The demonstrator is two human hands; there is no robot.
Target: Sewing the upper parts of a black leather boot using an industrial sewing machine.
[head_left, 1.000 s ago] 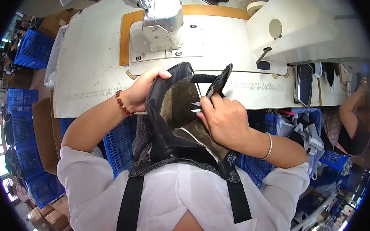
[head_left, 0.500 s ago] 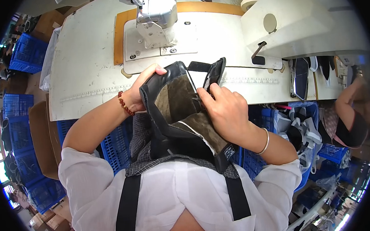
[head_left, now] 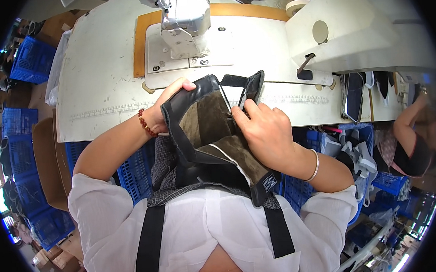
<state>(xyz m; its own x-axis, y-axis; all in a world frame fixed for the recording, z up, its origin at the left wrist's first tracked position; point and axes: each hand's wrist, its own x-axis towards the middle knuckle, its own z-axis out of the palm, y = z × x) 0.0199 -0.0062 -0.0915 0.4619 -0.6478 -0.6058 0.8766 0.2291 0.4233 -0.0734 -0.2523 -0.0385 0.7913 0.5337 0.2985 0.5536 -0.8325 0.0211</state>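
A black boot upper [head_left: 188, 130] with brown fleecy lining [head_left: 208, 118] lies opened out over my lap, its top against the table's front edge. My left hand [head_left: 169, 101] grips its far left edge, thumb on top and the other fingers hidden behind. On the right, my right hand [head_left: 264, 128] is closed at the edge of the lining, beside a pale strip. Small dark points show by its fingertips, too small to name. A black flap [head_left: 253, 87] stands up just beyond that hand. A printed label [head_left: 270, 183] sits at the upper's near right corner.
Beyond the upper stands a sewing machine head [head_left: 186, 24] on a white table [head_left: 101, 68] with a ruler strip. The machine's big housing [head_left: 355, 25] fills the far right. Blue crates [head_left: 136, 172] flank my lap. Another person's arm [head_left: 410, 121] shows at right.
The boot upper and both hands have stayed nearly in place. My right fingers have shifted slightly, and the dark points beside them show less. The view has moved a little.
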